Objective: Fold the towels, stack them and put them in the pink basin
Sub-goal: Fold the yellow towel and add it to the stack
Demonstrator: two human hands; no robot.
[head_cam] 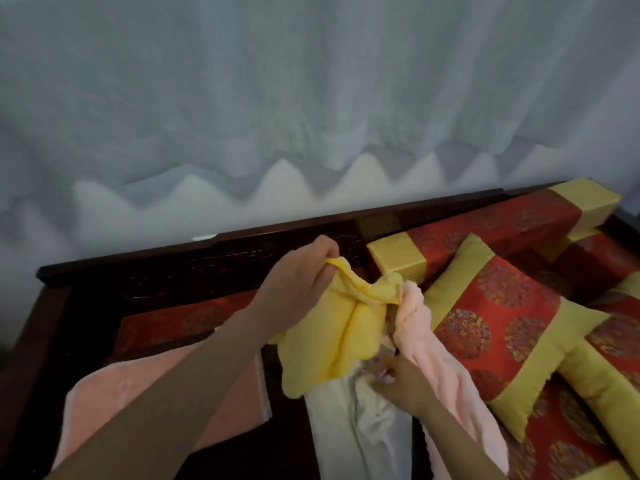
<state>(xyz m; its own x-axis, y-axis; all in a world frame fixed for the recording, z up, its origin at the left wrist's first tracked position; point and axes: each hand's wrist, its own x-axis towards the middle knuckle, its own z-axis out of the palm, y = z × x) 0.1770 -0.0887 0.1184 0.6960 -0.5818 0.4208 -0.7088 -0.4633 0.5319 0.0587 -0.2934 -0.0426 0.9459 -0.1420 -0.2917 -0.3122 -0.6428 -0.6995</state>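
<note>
I see my left hand raised over the dark wooden bench, its fingers curled tight around the top edge of a crumpled yellow terry towel, which hangs down from that grip in soft folds. My right hand sits lower and nearer to me, its fingers pinched narrow on cloth where a pale pink fluffy towel and a cream-white towel meet; I cannot tell which of the 2 it actually grips, because the fingertips are buried in the folds. The pale pink towel rises just beside the yellow one, touching it near the top, and trails down along my right forearm to the bottom edge of the view, where it is cut off. The cream-white towel lies under both, running down out of the view. A salmon-pink towel lies flat on the bench to the left, partly hidden by my left forearm. To the right rest red and gold patterned satin cushions. A white pleated curtain fills the background. The whole view is soft and somewhat blurred, so weave and stitching are hard to make out.
</note>
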